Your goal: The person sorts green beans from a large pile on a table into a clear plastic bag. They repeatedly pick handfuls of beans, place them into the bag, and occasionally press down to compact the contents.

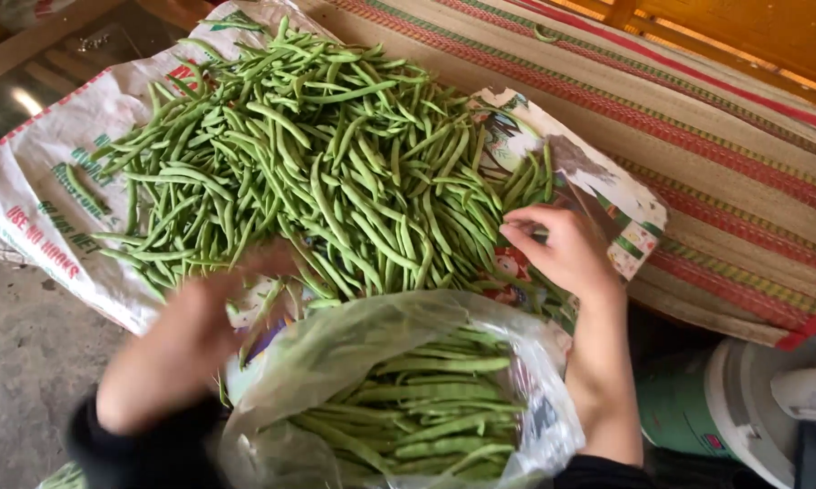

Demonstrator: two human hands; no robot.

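Reference: the bean pile (336, 163) on the printed sack (37, 181). The right hand (562, 249), at the pile's right edge, pinches pods. The left hand (182, 349), blurred near the front edge, probably grips several. Lift small bunches straight into the clear bag (336, 349) just below.

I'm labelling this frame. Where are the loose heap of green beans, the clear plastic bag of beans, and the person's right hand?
loose heap of green beans (336, 154), head view, middle of the pile.
clear plastic bag of beans (336, 349), head view, upper film.
right hand (562, 249), head view, back of hand.
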